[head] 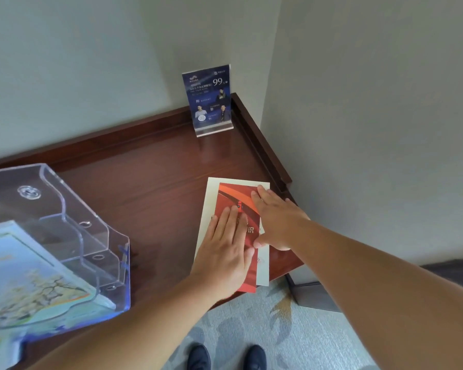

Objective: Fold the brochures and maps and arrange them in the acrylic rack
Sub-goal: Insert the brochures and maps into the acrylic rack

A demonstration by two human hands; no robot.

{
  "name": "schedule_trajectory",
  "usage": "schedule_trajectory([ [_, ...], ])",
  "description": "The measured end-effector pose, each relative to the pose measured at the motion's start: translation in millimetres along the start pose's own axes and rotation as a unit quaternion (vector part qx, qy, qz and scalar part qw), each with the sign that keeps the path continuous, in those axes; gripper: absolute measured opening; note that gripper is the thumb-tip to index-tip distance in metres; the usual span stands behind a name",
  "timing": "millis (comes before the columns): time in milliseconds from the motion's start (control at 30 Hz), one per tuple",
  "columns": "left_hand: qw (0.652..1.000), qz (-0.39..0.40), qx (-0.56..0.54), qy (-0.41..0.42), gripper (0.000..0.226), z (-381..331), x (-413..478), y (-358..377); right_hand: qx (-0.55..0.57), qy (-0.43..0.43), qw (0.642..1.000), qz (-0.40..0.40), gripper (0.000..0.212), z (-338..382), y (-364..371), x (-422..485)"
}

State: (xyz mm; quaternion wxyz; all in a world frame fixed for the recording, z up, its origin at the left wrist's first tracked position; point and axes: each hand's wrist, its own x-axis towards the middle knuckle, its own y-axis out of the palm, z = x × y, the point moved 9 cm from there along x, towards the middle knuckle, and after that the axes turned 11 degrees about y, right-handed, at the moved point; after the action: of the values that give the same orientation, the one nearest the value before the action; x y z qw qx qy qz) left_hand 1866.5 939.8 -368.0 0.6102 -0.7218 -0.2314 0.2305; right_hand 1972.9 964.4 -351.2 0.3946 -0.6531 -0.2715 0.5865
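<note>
A red brochure (231,198) lies folded on top of a cream sheet (211,188) at the right end of the wooden table. My left hand (226,249) presses flat on the red brochure's near half, fingers together. My right hand (275,217) lies flat across its right edge, fingertips toward the far corner. The clear acrylic rack (72,209) stands at the left, tilted back, with a pale blue landscape brochure (24,276) in its front pocket. The rack's upper pockets look empty.
A blue advertising card in a clear stand (210,100) sits at the table's back right corner. The dark wooden table (150,182) has a raised rim against the walls. Below the front edge are patterned carpet and my two dark shoes (225,356).
</note>
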Motion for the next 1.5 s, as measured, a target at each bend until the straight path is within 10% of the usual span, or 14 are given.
schedule_trajectory([
  [600, 0.999, 0.039, 0.005, 0.009, 0.083, -8.0, -37.4, 3.6, -0.042, 0.014, 0.999, 0.008, 0.124, 17.1, 8.3, -8.6],
  [767, 0.984, -0.039, -0.167, -0.046, 0.046, 7.6, -34.6, -31.4, 0.013, 0.004, 0.999, -0.036, 0.118, 19.5, -0.8, -20.3],
  [967, 0.915, -0.047, -0.290, -0.275, 0.044, 44.2, -21.4, -45.7, 0.146, 0.023, 0.988, -0.039, 0.085, 28.8, 14.3, -43.7],
  [1167, 0.754, -0.085, -0.436, -0.484, 0.033, 63.1, -31.3, -26.7, 0.150, 0.030, 0.987, -0.049, 0.081, 24.6, 24.5, -54.6],
  [1500, 0.808, -0.091, -0.465, -0.350, 0.016, 47.5, -42.0, -60.8, 0.382, 0.043, 0.916, -0.112, 0.058, 8.5, -24.0, -68.1],
])
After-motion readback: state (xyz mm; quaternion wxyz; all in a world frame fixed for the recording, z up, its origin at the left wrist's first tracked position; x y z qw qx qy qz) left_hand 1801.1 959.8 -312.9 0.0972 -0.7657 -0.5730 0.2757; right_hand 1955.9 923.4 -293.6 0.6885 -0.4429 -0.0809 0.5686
